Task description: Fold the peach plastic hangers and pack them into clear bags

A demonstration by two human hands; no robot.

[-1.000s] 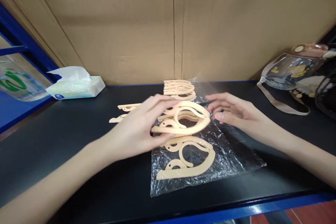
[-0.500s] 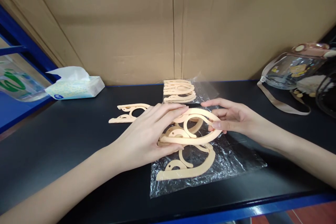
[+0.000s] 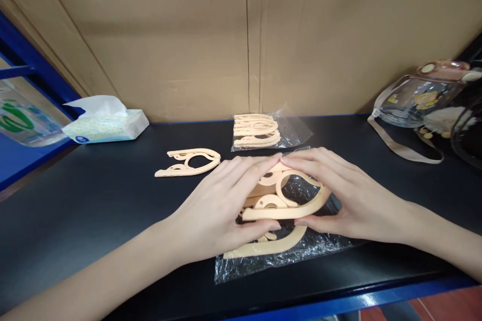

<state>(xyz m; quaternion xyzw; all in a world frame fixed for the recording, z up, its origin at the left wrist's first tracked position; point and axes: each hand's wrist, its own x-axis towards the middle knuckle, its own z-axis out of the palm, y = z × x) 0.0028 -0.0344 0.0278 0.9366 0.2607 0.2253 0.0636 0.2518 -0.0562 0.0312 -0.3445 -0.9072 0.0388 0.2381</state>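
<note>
My left hand point(image 3: 222, 205) and my right hand point(image 3: 341, 195) both grip a small stack of beige folded plastic hangers point(image 3: 286, 200), fingertips meeting over its top. The stack hovers just above a clear plastic bag point(image 3: 301, 248) lying flat on the black shelf. Under the stack, on the bag, lies another beige hanger point(image 3: 271, 246), partly hidden by my hands. A loose beige hanger point(image 3: 188, 161) rests on the shelf to the left. Behind, a packed bag of hangers point(image 3: 259, 131) lies near the cardboard wall.
A tissue pack point(image 3: 107, 123) stands at the back left. At the right lie a clear bottle point(image 3: 417, 93) with a strap and a dark object point(image 3: 469, 133). A cardboard wall point(image 3: 248, 35) closes the back; the shelf's blue front edge point(image 3: 339, 303) runs below.
The held hangers came down and slightly right toward the bag. My right hand moved in from beside the stack and closed on its right end.
</note>
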